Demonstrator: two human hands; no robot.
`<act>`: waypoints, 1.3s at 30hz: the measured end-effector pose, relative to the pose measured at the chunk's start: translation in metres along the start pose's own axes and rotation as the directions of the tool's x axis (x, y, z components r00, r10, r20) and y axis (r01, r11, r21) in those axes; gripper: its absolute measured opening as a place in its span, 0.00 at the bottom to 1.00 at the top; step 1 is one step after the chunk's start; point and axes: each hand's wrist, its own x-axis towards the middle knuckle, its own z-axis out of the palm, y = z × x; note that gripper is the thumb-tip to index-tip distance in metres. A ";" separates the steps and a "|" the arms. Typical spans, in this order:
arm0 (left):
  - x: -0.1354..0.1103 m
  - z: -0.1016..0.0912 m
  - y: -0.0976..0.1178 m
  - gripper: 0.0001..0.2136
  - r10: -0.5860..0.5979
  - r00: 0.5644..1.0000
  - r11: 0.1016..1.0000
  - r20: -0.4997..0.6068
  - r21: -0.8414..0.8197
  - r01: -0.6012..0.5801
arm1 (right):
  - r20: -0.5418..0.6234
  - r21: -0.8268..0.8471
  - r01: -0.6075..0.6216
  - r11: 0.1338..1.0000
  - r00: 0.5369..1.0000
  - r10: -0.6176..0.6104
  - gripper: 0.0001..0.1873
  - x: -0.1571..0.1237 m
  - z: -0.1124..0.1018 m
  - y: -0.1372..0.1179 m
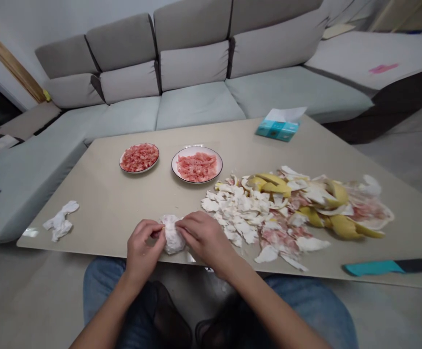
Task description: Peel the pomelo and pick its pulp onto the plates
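Note:
Near the front edge of the table, a white, pith-covered pomelo (173,235) lies between my two hands. From its left side, my left hand (145,245) pinches it with thumb and fingertips. On the opposite side, the fingers of my right hand (205,240) are closed at its top and flank, hiding part of it. Just right of my right hand spreads a heap of white pith scraps (238,208). Mixed in beyond are yellow pomelo peels (345,227) and pinkish membranes (283,240).
Pink pomelo flesh fills two plates, a left plate (121,166) and a right plate (174,169). A crumpled tissue (61,222) lies at left. A teal-handled knife (374,267) rests at the front right edge. At the back stands a blue tissue pack (278,130), before the grey sofa (196,104).

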 end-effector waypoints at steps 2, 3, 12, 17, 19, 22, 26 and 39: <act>-0.002 0.001 0.000 0.05 -0.021 1.000 1.000 -0.011 -0.017 0.021 | 0.088 -0.016 0.009 1.000 0.996 -0.007 0.08 0.008 0.010 -0.006; -0.003 0.001 -0.001 0.05 -0.033 0.999 0.999 -0.019 -0.022 0.033 | 0.129 -0.035 0.007 0.999 0.992 -0.002 0.08 0.012 0.013 -0.008; -0.001 0.001 -0.007 0.04 -0.064 0.998 0.997 -0.016 -0.046 0.064 | 0.376 -0.307 0.061 0.950 0.925 0.062 0.07 0.046 0.005 -0.020; 0.002 -0.001 -0.007 0.03 -0.028 1.000 0.999 -0.010 -0.035 0.028 | 0.430 -0.364 0.100 0.926 0.900 0.072 0.05 0.054 0.011 -0.028; 0.002 -0.002 -0.009 0.04 -0.035 0.999 0.997 0.005 -0.065 0.036 | 0.394 -0.374 0.078 0.924 0.916 0.082 0.05 0.050 0.017 -0.027; 0.000 -0.003 -0.013 0.04 -0.049 0.998 0.991 0.038 -0.119 0.053 | 0.290 -0.325 0.016 0.945 0.953 0.083 0.05 0.039 0.023 -0.020; -0.001 -0.003 -0.015 0.05 -0.109 0.992 0.982 0.063 -0.146 0.118 | 0.228 -0.002 -0.045 0.999 0.973 0.044 0.07 0.030 0.016 -0.006; 0.041 -0.032 -0.028 0.10 0.285 0.870 0.958 0.402 -0.158 -0.241 | -0.095 -0.050 -0.300 0.953 0.951 0.294 0.03 -0.011 0.034 -0.031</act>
